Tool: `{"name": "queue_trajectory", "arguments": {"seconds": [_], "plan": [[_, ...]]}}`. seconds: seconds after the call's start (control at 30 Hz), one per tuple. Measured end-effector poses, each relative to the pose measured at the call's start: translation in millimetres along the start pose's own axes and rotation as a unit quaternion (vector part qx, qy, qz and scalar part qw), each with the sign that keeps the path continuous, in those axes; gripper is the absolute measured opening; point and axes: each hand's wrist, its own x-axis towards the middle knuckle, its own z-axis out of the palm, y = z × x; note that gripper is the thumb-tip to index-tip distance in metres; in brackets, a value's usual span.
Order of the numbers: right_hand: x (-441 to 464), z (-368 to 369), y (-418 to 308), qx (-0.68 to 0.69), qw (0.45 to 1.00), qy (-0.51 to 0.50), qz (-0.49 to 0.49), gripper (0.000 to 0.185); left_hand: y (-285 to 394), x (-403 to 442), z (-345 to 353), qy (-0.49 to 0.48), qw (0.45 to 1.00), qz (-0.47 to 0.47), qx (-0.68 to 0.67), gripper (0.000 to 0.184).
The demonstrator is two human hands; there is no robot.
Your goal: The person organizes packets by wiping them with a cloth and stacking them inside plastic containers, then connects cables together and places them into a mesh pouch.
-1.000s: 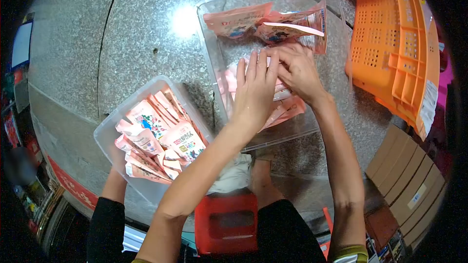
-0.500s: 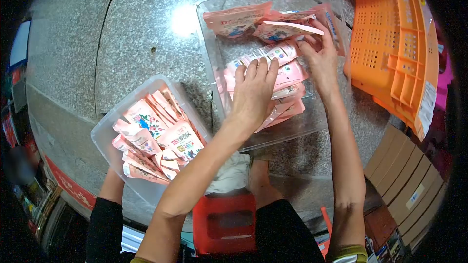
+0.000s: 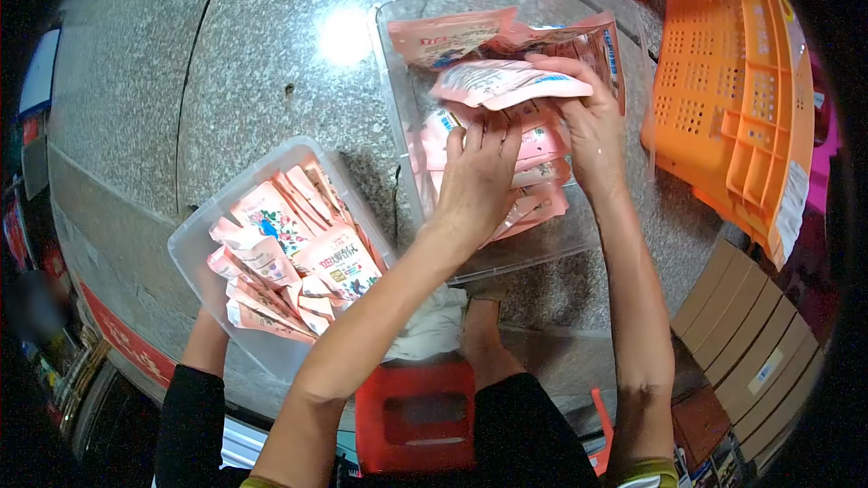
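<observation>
A large clear plastic bin (image 3: 533, 264) holds several pink packets, some standing along its far side. My right hand (image 3: 592, 131) grips the right end of a pink packet (image 3: 506, 81), fingers behind it and thumb in front. Below that packet, my left hand (image 3: 479, 176) lies over a row of pink packets (image 3: 540, 140), its fingers spread and resting on them. Left of my left forearm, a smaller clear bin (image 3: 194, 239) is filled with more pink packets (image 3: 339, 258).
An orange perforated basket (image 3: 723, 81) stands at the right. Flattened brown cardboard (image 3: 750, 334) lies below it. A red plastic stool (image 3: 416, 420) is between my legs, near a whitish cloth (image 3: 429, 325). The floor is grey stone (image 3: 271, 54).
My right hand has gone from the row of packets to a packet on the far side, taken hold of it and drawn it nearer. My left hand stays over the row.
</observation>
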Motion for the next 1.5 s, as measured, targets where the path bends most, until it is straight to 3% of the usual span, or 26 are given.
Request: {"name": "queue_trajectory", "arguments": {"seconds": [0.13,0.23,0.4,0.5,0.57,0.63,0.7,0.87,0.97,1.17,1.37,1.5], "plan": [[12.9,3.7,26.9,0.208,0.962,-0.014,0.178,0.027,0.7,1.8,0.8,0.017,1.000,0.000,0.006,0.075],[21.1,1.3,38.9,0.297,0.920,0.040,0.251,0.026,0.5,1.6,-0.1,-0.009,0.999,0.005,0.043,0.079],[21.2,-11.1,31.5,0.232,0.941,0.050,0.243,0.036,0.2,1.0,4.6,-0.005,1.000,0.005,0.019,0.077],[2.4,-2.4,-7.2,0.049,0.959,0.187,0.210,0.037,0.2,0.4,4.8,0.009,1.000,0.003,0.009,0.076],[-12.2,-0.5,-23.0,-0.216,0.965,0.142,0.029,0.038,-0.5,0.4,5.2,0.015,1.000,0.001,0.009,0.074],[-12.0,1.6,-34.0,-0.414,0.895,0.060,-0.155,0.039,-0.3,0.0,7.0,0.017,1.000,0.000,0.016,0.073],[-1.6,12.4,-39.9,-0.536,0.777,-0.048,-0.327,0.039,-2.2,1.4,10.9,0.030,0.999,0.000,0.018,0.067],[27.2,28.2,6.2,-0.592,0.731,-0.063,-0.332,0.035,-5.1,2.2,5.4,0.025,1.000,0.000,-0.008,0.055],[27.1,29.6,6.4,-0.649,0.705,-0.061,-0.280,0.029,-4.7,2.8,7.9,0.049,0.999,0.002,0.009,0.050],[23.1,30.6,6.8,-0.586,0.765,-0.092,-0.252,0.014,-6.7,1.4,9.7,0.064,0.998,-0.010,0.022,0.034],[25.6,30.9,8.8,-0.564,0.779,-0.204,-0.183,0.022,-4.7,-3.1,2.5,0.062,0.996,-0.015,0.055,0.019],[25.4,26.1,9.1,-0.508,0.819,-0.204,-0.173,0.028,1.7,2.6,-13.0,0.056,0.993,-0.025,0.096,0.019]]}}
